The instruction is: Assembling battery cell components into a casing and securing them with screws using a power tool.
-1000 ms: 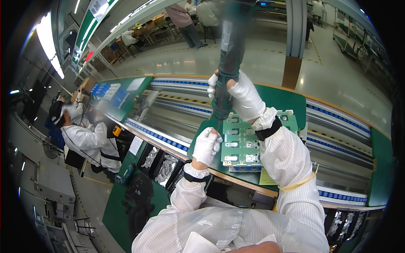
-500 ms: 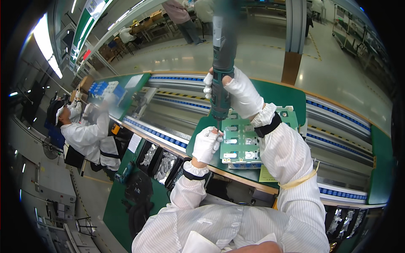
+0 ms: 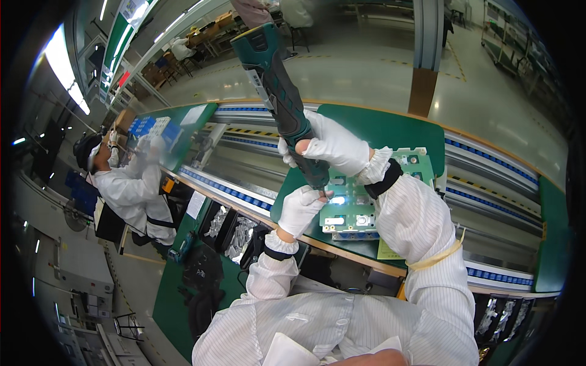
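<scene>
My right hand (image 3: 334, 143), in a white fingerless-tipped glove, is wrapped round a green-and-black cordless screwdriver (image 3: 278, 91). The tool leans, its butt up to the left and its bit end down at the left edge of a light-green panel (image 3: 347, 211). A bright spot from it falls on the panel, which has metal tabs in its cut-outs and sits on a white-and-blue block. My left hand (image 3: 299, 210), gloved likewise, is closed, its bare fingertips pinched right beside the bit. What they pinch is too small to make out.
The panel rests on a green board (image 3: 390, 128) across roller conveyor rails (image 3: 488, 161). Black bins (image 3: 241, 238) of metal parts stand left of my body, near another tool (image 3: 182, 247). A co-worker in white (image 3: 131, 195) sits at the left. An upright post (image 3: 422, 85) rises beyond the board.
The screwdriver has gone from nearly upright to leaning, its top swung left. Its bit end has shifted slightly right, and my left hand with it. A bright light spot now shows on the panel.
</scene>
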Motion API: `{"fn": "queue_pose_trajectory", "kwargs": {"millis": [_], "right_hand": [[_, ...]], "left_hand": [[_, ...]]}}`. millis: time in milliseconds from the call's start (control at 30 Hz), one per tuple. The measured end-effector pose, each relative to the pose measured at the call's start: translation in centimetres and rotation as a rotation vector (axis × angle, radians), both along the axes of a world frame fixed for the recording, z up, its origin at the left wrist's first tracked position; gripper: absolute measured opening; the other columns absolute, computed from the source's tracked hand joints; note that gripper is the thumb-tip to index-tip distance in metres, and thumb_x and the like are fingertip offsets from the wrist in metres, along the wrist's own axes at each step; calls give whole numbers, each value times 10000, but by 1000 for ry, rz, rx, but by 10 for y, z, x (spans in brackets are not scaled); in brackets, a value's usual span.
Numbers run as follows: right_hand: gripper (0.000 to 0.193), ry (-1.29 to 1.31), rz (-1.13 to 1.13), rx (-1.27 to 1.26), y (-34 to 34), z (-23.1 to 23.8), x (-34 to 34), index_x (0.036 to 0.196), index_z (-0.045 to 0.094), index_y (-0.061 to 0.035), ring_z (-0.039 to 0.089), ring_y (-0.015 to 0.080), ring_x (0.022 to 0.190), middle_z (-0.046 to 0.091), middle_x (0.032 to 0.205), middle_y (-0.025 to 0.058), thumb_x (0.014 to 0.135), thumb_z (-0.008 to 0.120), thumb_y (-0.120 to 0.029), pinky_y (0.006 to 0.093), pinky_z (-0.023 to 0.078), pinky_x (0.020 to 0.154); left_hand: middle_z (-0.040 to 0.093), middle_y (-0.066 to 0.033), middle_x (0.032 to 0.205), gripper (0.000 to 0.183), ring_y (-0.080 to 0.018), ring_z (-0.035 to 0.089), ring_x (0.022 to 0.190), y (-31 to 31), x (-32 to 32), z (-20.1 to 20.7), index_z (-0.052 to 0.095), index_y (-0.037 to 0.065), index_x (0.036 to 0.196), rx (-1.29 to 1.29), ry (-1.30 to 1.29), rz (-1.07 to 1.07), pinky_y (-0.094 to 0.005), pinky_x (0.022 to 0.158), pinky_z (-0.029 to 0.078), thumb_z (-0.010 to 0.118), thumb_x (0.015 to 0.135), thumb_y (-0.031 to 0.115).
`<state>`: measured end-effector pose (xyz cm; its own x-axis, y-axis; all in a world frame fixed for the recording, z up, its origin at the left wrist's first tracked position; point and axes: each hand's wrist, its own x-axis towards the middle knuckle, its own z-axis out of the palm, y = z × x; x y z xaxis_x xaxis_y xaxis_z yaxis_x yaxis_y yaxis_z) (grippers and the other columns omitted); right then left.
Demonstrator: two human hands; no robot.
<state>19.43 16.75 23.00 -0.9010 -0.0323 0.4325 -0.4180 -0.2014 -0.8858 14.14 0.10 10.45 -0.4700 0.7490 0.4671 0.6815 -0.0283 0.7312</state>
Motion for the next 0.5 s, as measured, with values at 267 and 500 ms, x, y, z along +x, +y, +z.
{"fn": "queue_pose_trajectory", "kwargs": {"millis": [267, 500], "right_hand": [[597, 14, 173, -7, -1, 1, 4, 1027, 520, -68, 580, 154, 784, 600, 891, 56, 726, 780, -513, 297, 485, 735], [539, 43, 241, 74, 2, 1, 4, 1034, 521, -65, 579, 153, 787, 607, 880, 57, 754, 775, -449, 293, 487, 739]], "left_hand": [[669, -80, 788, 63, -187, 674, 730, 0, -8, -16, 673, -3, 806, 30, -144, -44, -287, 638, 525, 702, 816, 53], [472, 12, 639, 127, -122, 412, 500, -9, -15, -8, 518, 35, 1016, 142, -1138, 22, -231, 486, 331, 543, 937, 131]]}}
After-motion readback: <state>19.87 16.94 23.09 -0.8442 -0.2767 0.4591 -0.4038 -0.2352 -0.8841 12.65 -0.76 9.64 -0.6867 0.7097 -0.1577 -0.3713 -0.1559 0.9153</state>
